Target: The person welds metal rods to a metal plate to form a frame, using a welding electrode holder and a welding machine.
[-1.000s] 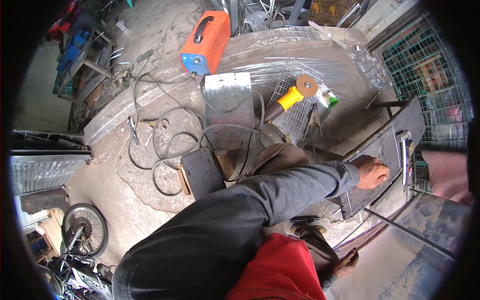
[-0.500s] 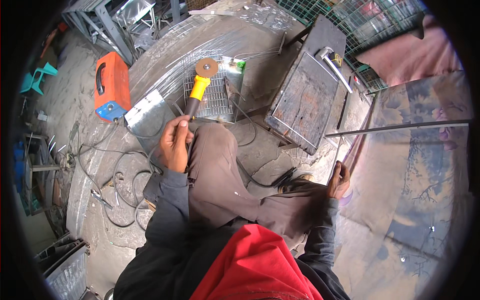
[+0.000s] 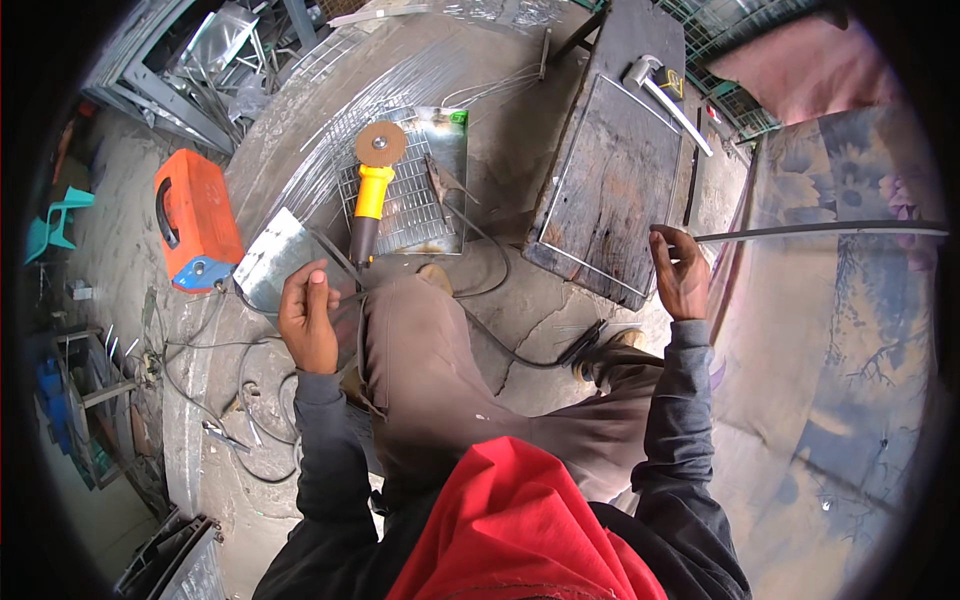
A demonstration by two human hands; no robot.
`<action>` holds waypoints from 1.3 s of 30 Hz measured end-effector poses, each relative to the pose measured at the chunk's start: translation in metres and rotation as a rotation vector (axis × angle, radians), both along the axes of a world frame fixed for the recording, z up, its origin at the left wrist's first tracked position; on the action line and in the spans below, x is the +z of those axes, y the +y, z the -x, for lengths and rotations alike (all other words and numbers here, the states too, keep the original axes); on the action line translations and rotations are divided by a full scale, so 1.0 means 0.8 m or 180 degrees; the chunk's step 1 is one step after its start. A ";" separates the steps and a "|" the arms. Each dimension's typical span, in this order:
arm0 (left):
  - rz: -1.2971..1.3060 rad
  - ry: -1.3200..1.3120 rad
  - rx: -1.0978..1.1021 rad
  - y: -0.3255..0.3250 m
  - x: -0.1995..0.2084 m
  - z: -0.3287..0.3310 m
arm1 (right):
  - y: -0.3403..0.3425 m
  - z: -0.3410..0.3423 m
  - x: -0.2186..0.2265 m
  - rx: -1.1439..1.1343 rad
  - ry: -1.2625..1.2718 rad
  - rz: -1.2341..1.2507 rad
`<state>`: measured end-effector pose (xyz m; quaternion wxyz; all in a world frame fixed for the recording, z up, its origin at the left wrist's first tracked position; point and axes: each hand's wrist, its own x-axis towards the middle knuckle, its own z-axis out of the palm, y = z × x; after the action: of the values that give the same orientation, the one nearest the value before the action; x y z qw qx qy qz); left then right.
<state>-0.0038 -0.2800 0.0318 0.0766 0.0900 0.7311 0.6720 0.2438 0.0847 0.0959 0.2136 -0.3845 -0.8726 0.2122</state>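
My right hand (image 3: 682,278) is closed at the near end of a long, thin metal bar (image 3: 820,231), which stretches off to the right over a patterned cloth. To the left of my knee, my left hand (image 3: 309,318) has its fingers curled together. A blurred thin dark strip runs from it toward the knee; exactly what the fingers hold is unclear. Ahead of that hand rests a yellow angle grinder (image 3: 371,190) with a brown disc (image 3: 380,144), lying over wire mesh (image 3: 408,215). A dark wooden board (image 3: 610,190) stands ahead of my right hand, thin metal rods on its top.
An orange welding machine (image 3: 198,215) sits left, near a sheet-metal piece (image 3: 275,255). Cables loop on the floor; a black cable end (image 3: 582,343) lies by my foot. On the board's far side are an L-shaped metal tool (image 3: 668,100) and a tape measure (image 3: 671,84). Patterned cloth (image 3: 800,350) covers the right.
My right hand has risen forward to the bar's end beside the board. My left hand has shifted slightly left and nearer me. The whole view has shifted a little.
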 end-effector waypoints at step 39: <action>0.1320 -0.0114 -0.3150 0.553 -0.043 0.082 | -0.133 -0.302 -0.035 -0.2009 -0.0133 -0.0351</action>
<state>-0.0692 0.1620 -0.0028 0.4128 0.3953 0.7173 0.3985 0.4855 -0.0216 0.0681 0.2715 -0.6284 -0.7246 0.0799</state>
